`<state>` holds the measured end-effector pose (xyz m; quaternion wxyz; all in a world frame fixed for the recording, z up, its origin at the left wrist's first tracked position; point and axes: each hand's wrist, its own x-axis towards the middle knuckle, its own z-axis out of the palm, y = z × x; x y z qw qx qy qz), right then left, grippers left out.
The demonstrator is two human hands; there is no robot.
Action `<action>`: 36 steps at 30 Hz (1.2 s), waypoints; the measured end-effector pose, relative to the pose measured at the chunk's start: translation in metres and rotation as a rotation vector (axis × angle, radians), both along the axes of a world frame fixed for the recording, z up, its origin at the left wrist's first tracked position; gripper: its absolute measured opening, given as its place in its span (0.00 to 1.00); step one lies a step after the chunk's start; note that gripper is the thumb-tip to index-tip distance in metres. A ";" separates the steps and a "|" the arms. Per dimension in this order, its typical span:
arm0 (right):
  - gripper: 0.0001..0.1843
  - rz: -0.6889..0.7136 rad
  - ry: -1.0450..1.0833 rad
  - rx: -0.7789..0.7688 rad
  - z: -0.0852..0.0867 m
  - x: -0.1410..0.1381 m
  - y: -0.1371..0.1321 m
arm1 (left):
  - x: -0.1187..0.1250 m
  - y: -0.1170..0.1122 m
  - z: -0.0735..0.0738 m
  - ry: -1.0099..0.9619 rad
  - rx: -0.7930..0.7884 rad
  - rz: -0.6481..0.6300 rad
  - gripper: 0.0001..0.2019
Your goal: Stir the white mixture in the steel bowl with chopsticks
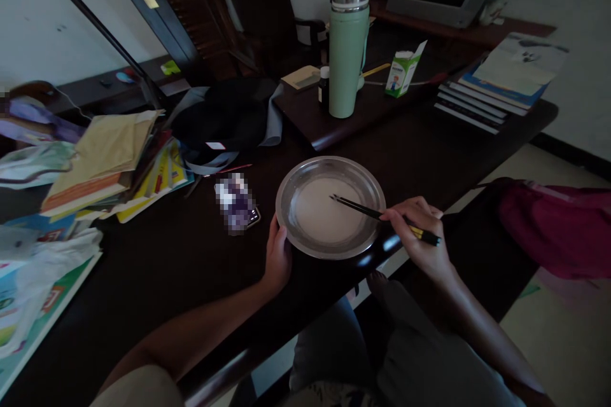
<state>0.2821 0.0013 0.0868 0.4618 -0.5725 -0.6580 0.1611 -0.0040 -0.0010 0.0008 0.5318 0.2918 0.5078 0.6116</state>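
A round metal bowl (330,252) rests on the dark table near its front edge. Inside it lies a whitish, smooth-looking liquid or batter (319,213). My left hand (278,259) grips the bowl's left rim, thumb at the edge and fingers against the outer side. In my right hand (420,229) is a pair of black chopsticks (360,208) with gold bands near the thick ends. The fingers are wrapped round them. Their tips point left over the middle of the bowl, at or just above the white surface; I cannot tell which.
Left of the bowl lies a phone (237,205). Paper envelopes and books (109,152) are heaped further left, beside a black bag (224,117). Behind stand a green thermos (349,57), a dark bottle (324,90) and a small box (403,73). Stacked books (496,86) occupy the right.
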 end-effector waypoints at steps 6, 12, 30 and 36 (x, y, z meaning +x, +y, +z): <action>0.20 0.114 0.132 -0.119 0.007 0.016 -0.013 | 0.001 0.000 0.000 0.008 0.028 -0.004 0.30; 0.19 0.232 0.025 -0.043 -0.011 -0.017 0.000 | 0.000 0.000 -0.003 -0.004 0.043 -0.011 0.29; 0.21 0.182 0.049 -0.125 0.010 0.011 -0.016 | 0.001 0.001 -0.006 -0.030 0.039 0.018 0.29; 0.22 0.186 -0.014 -0.046 -0.010 -0.020 0.007 | -0.001 0.001 -0.004 0.004 0.045 -0.003 0.29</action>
